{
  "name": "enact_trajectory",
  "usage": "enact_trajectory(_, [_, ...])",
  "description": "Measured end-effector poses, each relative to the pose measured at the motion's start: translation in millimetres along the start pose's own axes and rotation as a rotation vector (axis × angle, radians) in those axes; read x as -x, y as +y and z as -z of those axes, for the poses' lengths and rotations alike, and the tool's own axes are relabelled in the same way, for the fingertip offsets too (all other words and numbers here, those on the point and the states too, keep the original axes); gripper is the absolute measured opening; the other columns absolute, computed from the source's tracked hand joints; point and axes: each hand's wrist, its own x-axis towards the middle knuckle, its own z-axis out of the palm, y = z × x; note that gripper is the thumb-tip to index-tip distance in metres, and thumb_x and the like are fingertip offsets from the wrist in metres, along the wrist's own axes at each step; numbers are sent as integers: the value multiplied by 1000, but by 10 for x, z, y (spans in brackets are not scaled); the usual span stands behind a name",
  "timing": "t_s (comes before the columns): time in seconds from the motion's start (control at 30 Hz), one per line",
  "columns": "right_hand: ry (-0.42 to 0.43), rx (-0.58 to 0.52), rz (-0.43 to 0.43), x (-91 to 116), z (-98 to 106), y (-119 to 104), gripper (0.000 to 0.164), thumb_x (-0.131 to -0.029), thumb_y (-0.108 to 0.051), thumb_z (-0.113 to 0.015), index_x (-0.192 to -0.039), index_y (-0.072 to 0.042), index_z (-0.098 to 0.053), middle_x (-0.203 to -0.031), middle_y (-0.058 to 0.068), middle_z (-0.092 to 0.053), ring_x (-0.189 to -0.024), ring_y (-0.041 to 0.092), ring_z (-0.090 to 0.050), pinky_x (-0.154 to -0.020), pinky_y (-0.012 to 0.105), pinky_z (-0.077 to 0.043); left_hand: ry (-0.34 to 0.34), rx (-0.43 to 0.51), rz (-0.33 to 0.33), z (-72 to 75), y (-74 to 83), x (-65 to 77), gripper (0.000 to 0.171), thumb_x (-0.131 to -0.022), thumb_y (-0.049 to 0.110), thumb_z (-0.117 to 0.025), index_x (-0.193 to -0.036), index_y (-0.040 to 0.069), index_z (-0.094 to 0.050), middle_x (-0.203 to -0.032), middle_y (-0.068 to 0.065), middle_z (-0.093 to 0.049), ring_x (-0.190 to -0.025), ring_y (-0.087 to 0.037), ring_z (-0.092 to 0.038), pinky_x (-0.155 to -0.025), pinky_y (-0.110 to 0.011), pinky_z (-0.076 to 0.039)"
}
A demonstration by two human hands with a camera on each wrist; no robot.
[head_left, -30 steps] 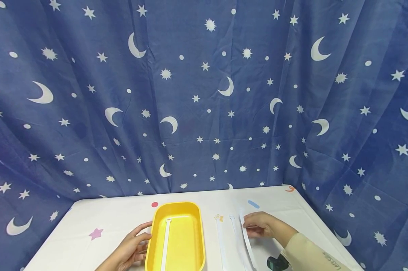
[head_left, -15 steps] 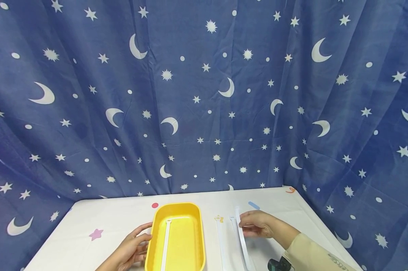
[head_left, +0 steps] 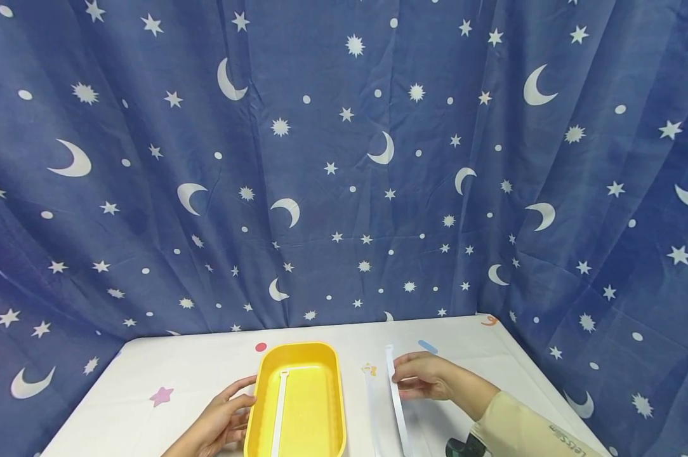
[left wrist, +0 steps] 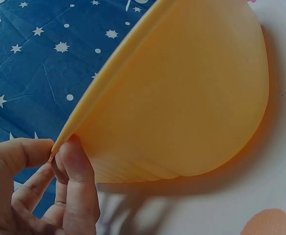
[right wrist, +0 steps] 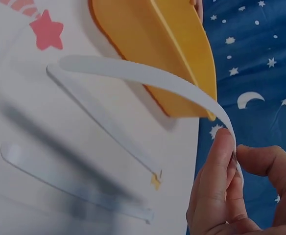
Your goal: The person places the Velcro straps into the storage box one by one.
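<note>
A yellow plastic tray (head_left: 312,412) stands on the table, with one white cable tie (head_left: 280,412) lying lengthwise inside it. My left hand (head_left: 221,419) is at the tray's left side; in the left wrist view, thumb and fingers pinch the rim (left wrist: 106,73). To the right of the tray, my right hand (head_left: 426,376) pinches another white cable tie (head_left: 398,406) close to its head end. In the right wrist view this tie (right wrist: 157,81) bows away from the fingertips, its far end hanging over the table. Two more cable ties lie flat there, one (right wrist: 106,125) nearer the tray.
A white tablecloth (head_left: 121,419) printed with coloured shapes covers the table. Behind and at the sides hangs a blue curtain (head_left: 321,209) with moons and stars. A dark device (head_left: 464,447) sits on the right wrist.
My right hand has moved left with the cable tie toward the tray, and the tie now covers one lying on the table. My left hand and the tray stay put.
</note>
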Motion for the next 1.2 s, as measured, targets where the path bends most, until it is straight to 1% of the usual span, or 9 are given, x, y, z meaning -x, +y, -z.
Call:
enact_trajectory(0.23, [-25, 3, -10, 28, -87, -44, 35, -76, 9, -65, -109, 1, -60, -87, 11, -64, -75, 18, -66, -68, 30, -62, -9, 8, -2, 3, -7, 0, 72, -97, 19, -57, -154, 3, -16, -102, -12, -69, -88, -22, -72, -76, -40, -61])
enact_trajectory(0.53, [-54, 13, -1, 39, -210, -173, 31, -77, 9, -66, -105, -2, -61, -84, 9, -62, -71, 16, -64, -63, 27, -61, -11, 14, -3, 1, -13, 6, 70, -97, 19, -56, -154, 3, -17, -102, -11, -69, -88, -21, -72, -77, -40, -61])
enact_trajectory(0.7, [-64, 16, 1, 47, -289, -226, 30, -77, 9, -67, -103, -3, -62, -85, 8, -62, -71, 16, -64, -64, 26, -61, -17, 20, -8, 7, -19, -5, 70, -98, 18, -56, -154, 3, -17, -102, -11, -69, -88, -21, -72, -77, -40, -61])
enact_trajectory(0.93, [-92, -8, -3, 60, -400, -284, 33, -78, 8, -68, -107, -3, -60, -86, 9, -62, -73, 17, -65, -66, 27, -61, 3, 16, -1, 5, -8, -10, 70, -97, 19, -57, -154, 4, -19, -102, -11, -70, -88, -22, -72, -76, -40, -61])
enact_trajectory(1.2, [-98, -25, 10, 43, -530, -313, 33, -79, 7, -70, -110, -2, -61, -86, 11, -64, -73, 17, -67, -66, 27, -61, -15, 24, -9, 18, -23, -13, 71, -97, 20, -57, -154, 4, -17, -102, -12, -69, -87, -21, -72, -74, -38, -62])
